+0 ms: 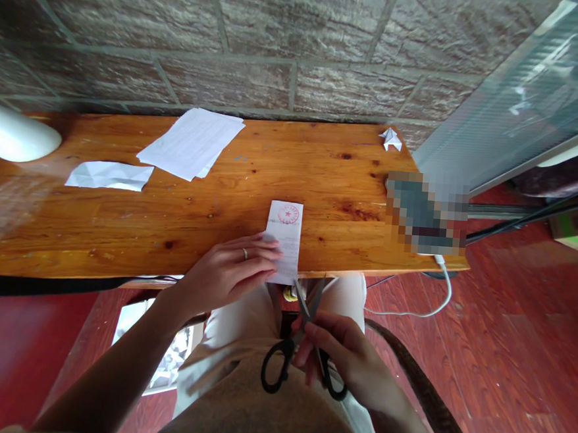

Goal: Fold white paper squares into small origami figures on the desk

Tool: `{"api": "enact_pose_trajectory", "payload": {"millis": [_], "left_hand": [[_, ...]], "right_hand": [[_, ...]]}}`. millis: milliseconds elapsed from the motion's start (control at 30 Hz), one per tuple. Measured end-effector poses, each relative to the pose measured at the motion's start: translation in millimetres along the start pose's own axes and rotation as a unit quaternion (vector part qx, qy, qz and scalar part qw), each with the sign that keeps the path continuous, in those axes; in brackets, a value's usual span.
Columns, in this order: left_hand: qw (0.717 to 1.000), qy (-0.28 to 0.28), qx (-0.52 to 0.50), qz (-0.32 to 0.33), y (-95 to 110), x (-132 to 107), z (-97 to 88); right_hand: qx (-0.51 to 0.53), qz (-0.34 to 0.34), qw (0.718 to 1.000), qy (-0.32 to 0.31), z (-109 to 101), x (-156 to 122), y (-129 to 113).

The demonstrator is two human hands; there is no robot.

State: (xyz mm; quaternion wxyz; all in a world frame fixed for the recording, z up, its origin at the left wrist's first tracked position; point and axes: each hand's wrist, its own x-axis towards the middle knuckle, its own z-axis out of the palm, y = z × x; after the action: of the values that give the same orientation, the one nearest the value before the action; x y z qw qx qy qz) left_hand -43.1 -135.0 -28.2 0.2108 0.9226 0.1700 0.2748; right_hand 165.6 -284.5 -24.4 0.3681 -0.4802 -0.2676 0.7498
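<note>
From my distant place I look down on the wooden desk (339, 207), where a pile of white sheets (192, 144) lies toward the far side. For good control, I would let the left hand (233, 269) press with its fingertips away from the blades, and give the right hand (342, 349) a firm hold on the loops. The left one is flat, its fingers nearly straight and not closed around anything. The right one is curled around the black-handled scissors (306, 317) near their pivot, the blades spread and pointing away from the body. Under the left fingers is the folded paper (289, 246), at the desk's near edge, with a round red stamp (288, 214) on its far end.
</note>
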Motion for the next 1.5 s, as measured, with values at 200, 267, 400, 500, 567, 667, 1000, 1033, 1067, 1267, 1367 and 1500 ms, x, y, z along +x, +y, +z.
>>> {"api": "enact_pose_trajectory", "payload": {"millis": [200, 267, 400, 500, 567, 667, 1000, 1033, 1067, 1267, 1367, 1500], "left_hand": [[0.999, -0.003, 0.033, -0.032, 0, 3, 1.9], [0.997, -0.003, 0.054, -0.049, 0, 5, 3.0], [0.996, -0.020, 0.081, -0.037, -2, 8, 4.7], [0.995, -0.043, 0.080, -0.027, -3, 8, 5.8], [0.995, -0.049, 0.079, -0.029, -4, 7, 6.6], [0.995, -0.049, 0.077, -0.035, -4, 7, 7.5], [0.996, -0.050, 0.055, -0.043, -3, 7, 7.3], [0.997, -0.048, 0.054, -0.042, -3, 7, 7.2], [0.997, -0.047, 0.053, -0.040, -3, 7, 6.9], [0.996, -0.085, 0.038, -0.012, -2, 6, 1.1], [0.994, -0.107, 0.035, -0.007, -1, 6, -1.2], [0.993, -0.103, 0.061, -0.005, 0, 8, 2.3]], "right_hand": [[-0.015, -0.050, 0.998, 0.035, 11, 16, -2], [-0.016, -0.058, 0.997, 0.051, 14, 21, -2], [-0.003, -0.053, 0.996, 0.067, 16, 28, -2], [0.007, -0.046, 0.996, 0.074, 16, 31, -2], [0.008, -0.049, 0.996, 0.080, 17, 32, -2], [-0.005, -0.058, 0.994, 0.092, 18, 31, -2], [-0.026, -0.067, 0.992, 0.105, 11, 28, -2], [-0.021, -0.063, 0.993, 0.101, 11, 30, -3], [-0.017, -0.062, 0.993, 0.098, 10, 32, -4], [-0.034, -0.070, 0.992, 0.104, 12, 30, -1], [-0.029, -0.068, 0.991, 0.111, 15, 26, 3], [-0.024, -0.072, 0.989, 0.127, 18, 28, 5]]}}
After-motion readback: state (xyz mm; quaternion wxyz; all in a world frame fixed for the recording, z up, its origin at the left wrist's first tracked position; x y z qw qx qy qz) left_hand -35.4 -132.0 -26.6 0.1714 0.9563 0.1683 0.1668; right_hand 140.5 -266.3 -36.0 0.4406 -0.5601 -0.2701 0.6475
